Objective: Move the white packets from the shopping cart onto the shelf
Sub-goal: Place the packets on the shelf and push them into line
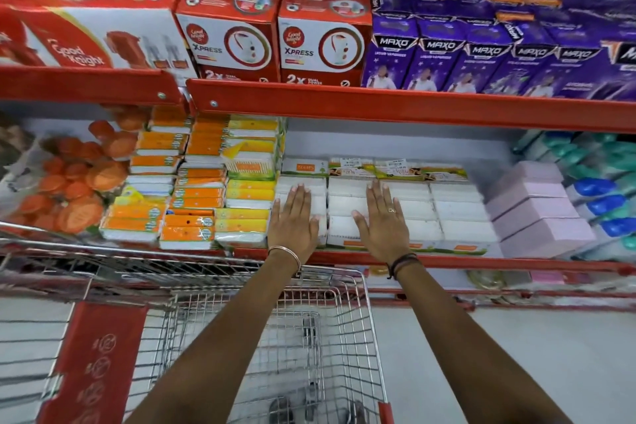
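Head view shows both the left hand [292, 220] and right hand [385, 220] lying flat, fingers spread and holding nothing, on the stacked white rectangular packets [457, 213] on the red-edged metal shelf [481, 263], while the wire shopping cart [347, 337] below looks empty.

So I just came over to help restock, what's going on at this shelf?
A person is stocking white packets on the shelf. Both hands lie flat and open on the stacked packets, the left hand on the leftmost column, the right hand further right, seemingly pressing them into place. The shopping cart below shows no packets in the part that is visible, so the job looks nearly done.
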